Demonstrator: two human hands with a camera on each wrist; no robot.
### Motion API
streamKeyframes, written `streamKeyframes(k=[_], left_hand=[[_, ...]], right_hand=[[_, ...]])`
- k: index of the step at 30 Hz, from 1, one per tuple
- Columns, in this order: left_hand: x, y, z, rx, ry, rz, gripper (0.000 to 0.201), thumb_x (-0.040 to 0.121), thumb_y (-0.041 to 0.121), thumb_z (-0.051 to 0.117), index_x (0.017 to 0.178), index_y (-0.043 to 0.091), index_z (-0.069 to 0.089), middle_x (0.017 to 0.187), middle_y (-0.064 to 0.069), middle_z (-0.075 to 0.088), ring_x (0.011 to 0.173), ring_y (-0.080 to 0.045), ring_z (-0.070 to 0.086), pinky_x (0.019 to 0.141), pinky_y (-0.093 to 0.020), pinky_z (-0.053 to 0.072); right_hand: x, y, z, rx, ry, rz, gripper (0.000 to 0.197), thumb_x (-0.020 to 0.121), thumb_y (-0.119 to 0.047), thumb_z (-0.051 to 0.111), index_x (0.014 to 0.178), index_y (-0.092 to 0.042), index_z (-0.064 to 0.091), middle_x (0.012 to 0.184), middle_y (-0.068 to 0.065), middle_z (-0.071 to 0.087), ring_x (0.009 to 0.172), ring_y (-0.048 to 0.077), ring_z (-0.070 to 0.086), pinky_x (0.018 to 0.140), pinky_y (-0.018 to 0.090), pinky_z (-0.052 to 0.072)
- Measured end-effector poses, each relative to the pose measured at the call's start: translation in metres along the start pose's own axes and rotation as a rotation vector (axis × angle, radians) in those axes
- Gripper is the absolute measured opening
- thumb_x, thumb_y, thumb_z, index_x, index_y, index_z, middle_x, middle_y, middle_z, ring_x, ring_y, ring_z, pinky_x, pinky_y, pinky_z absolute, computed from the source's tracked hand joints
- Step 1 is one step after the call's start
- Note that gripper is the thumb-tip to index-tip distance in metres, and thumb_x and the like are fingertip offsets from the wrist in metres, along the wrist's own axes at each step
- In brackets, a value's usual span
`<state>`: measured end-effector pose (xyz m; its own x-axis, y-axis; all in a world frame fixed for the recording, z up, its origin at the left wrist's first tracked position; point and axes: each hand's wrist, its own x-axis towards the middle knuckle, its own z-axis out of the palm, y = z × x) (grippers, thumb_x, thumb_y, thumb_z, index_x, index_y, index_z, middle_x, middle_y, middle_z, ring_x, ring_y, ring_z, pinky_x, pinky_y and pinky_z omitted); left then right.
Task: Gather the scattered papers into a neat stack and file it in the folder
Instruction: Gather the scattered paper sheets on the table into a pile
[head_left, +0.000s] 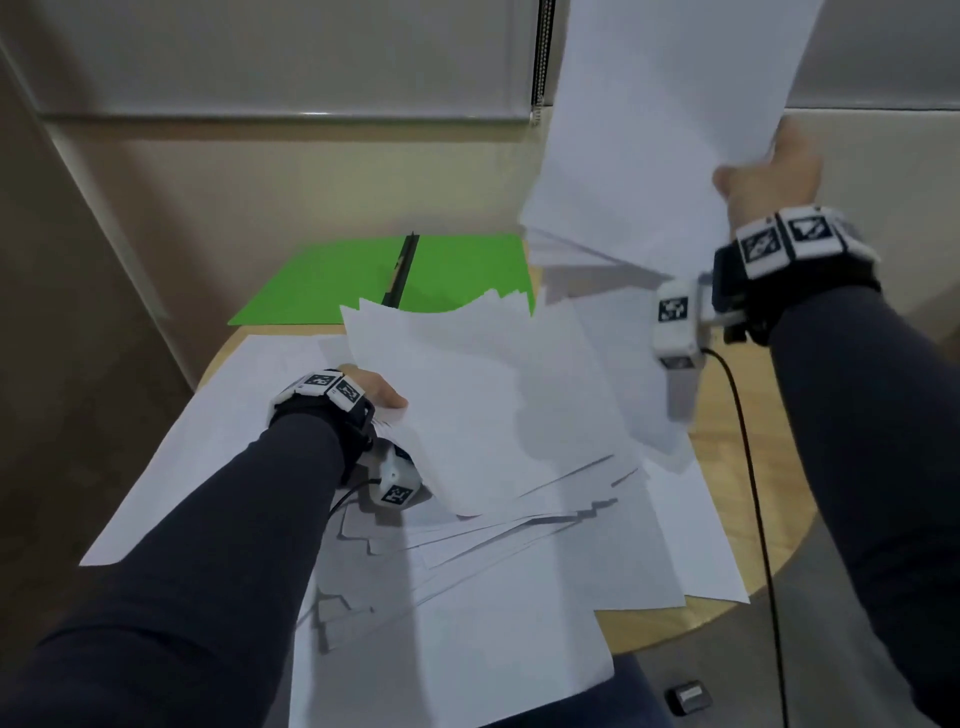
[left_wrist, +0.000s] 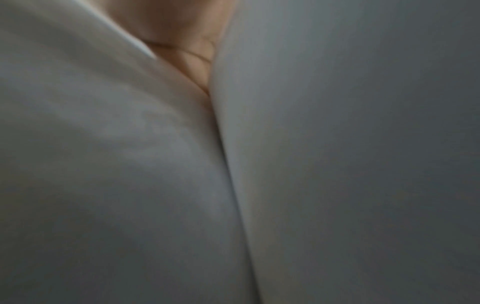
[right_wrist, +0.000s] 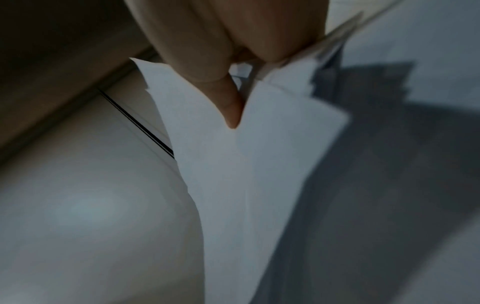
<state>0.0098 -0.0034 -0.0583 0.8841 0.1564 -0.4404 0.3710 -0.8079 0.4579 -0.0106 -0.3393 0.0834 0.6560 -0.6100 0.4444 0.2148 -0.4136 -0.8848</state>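
Above the round wooden table (head_left: 737, 540), right hand (head_left: 769, 171) pinches raised white paper sheets (head_left: 649, 130), left hand (head_left: 374, 387) grips a fanned white bundle (head_left: 483, 395) near the open green folder (head_left: 332, 280).

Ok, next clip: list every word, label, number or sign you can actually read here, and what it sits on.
No readable text in any view.
Papers: they look blank; any print is too faint to tell.
Wrist bands: black-and-white square marker patterns, no letters or digits.
Small dark object below the table edge: a pale patch on it, perhaps a label, too blurred to read.
Green folder: no lettering visible.
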Motion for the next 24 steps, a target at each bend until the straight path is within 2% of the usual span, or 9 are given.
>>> streamKeyframes(k=[5, 7, 9, 12, 13, 15, 18, 21, 24], left_hand=[[0.002, -0.005, -0.003, -0.132, -0.012, -0.028, 0.064, 0.077, 0.022, 0.075, 0.131, 0.001, 0.049, 0.137, -0.009, 0.051, 0.123, -0.031, 0.052, 0.106, -0.038, 0.041], [0.004, -0.006, -0.003, -0.203, -0.026, -0.036, 0.071, 0.071, 0.02, 0.079, 0.132, 0.002, 0.048, 0.135, -0.011, 0.054, 0.118, -0.032, 0.055, 0.103, -0.041, 0.045], [0.01, -0.008, -0.001, -0.244, -0.03, -0.038, 0.075, 0.067, 0.02, 0.082, 0.132, 0.004, 0.049, 0.132, -0.011, 0.056, 0.116, -0.032, 0.057, 0.102, -0.042, 0.046], [0.007, -0.006, 0.001, -0.193, -0.024, -0.026, 0.06, 0.069, 0.022, 0.08, 0.123, 0.005, 0.059, 0.126, -0.012, 0.062, 0.111, -0.03, 0.06, 0.101, -0.037, 0.046], [0.01, -0.006, 0.003, -0.15, -0.009, -0.021, 0.057, 0.073, 0.021, 0.077, 0.124, 0.003, 0.058, 0.125, -0.013, 0.061, 0.113, -0.029, 0.059, 0.097, -0.032, 0.046], [0.005, -0.006, 0.006, -0.145, 0.035, -0.005, 0.05, 0.081, 0.016, 0.07, 0.126, -0.002, 0.055, 0.13, -0.018, 0.058, 0.112, -0.027, 0.058, 0.083, -0.029, 0.041], [-0.002, -0.007, 0.005, -0.073, -0.011, 0.064, 0.033, 0.088, 0.014, 0.059, 0.118, -0.001, 0.061, 0.128, -0.017, 0.06, 0.11, -0.027, 0.058, 0.079, -0.028, 0.041], [0.012, -0.012, 0.004, -0.303, -0.125, 0.032, 0.058, 0.064, 0.023, 0.084, 0.111, 0.0, 0.061, 0.119, -0.01, 0.061, 0.099, -0.022, 0.057, 0.08, -0.029, 0.047], [0.045, -0.023, 0.008, -0.425, -0.186, 0.016, 0.073, 0.039, 0.02, 0.092, 0.103, -0.003, 0.066, 0.122, -0.024, 0.063, 0.099, -0.031, 0.063, 0.094, -0.04, 0.048]], right_hand=[[-0.001, -0.06, 0.023, 0.307, -0.033, -0.021, 0.03, 0.08, 0.005, 0.058, 0.091, -0.022, 0.048, 0.104, 0.003, 0.064, 0.092, 0.012, 0.062, 0.071, 0.01, 0.051], [-0.007, -0.068, 0.038, 0.398, -0.057, 0.032, 0.027, 0.083, 0.005, 0.057, 0.096, -0.017, 0.048, 0.1, 0.002, 0.063, 0.092, 0.015, 0.06, 0.08, 0.019, 0.052], [-0.013, -0.065, 0.054, 0.573, -0.086, 0.172, 0.031, 0.083, 0.009, 0.057, 0.108, -0.008, 0.05, 0.092, 0.004, 0.063, 0.088, 0.022, 0.062, 0.086, 0.036, 0.053], [-0.026, -0.049, 0.074, 0.66, -0.236, 0.407, 0.038, 0.078, 0.005, 0.065, 0.115, 0.004, 0.054, 0.096, 0.015, 0.069, 0.071, 0.028, 0.07, 0.066, 0.051, 0.058], [-0.028, -0.039, 0.082, 0.639, -0.267, 0.47, 0.045, 0.075, 0.001, 0.068, 0.117, 0.006, 0.054, 0.1, 0.018, 0.07, 0.073, 0.031, 0.072, 0.065, 0.055, 0.058], [-0.028, -0.014, 0.098, 0.628, -0.338, 0.572, 0.052, 0.072, -0.002, 0.072, 0.12, 0.006, 0.055, 0.105, 0.021, 0.07, 0.083, 0.036, 0.071, 0.071, 0.059, 0.056], [-0.056, -0.03, 0.1, 0.636, -0.397, 0.618, 0.051, 0.072, 0.0, 0.071, 0.12, 0.006, 0.055, 0.108, 0.021, 0.069, 0.088, 0.034, 0.07, 0.081, 0.057, 0.055], [-0.064, -0.052, 0.101, 0.793, -0.486, 0.591, 0.031, 0.088, 0.004, 0.056, 0.119, 0.004, 0.056, 0.107, 0.02, 0.068, 0.085, 0.031, 0.069, 0.082, 0.049, 0.056], [-0.059, -0.067, 0.097, 0.889, -0.51, 0.614, 0.014, 0.092, 0.001, 0.052, 0.105, -0.001, 0.057, 0.069, 0.017, 0.071, 0.056, 0.027, 0.07, 0.055, 0.043, 0.06]])
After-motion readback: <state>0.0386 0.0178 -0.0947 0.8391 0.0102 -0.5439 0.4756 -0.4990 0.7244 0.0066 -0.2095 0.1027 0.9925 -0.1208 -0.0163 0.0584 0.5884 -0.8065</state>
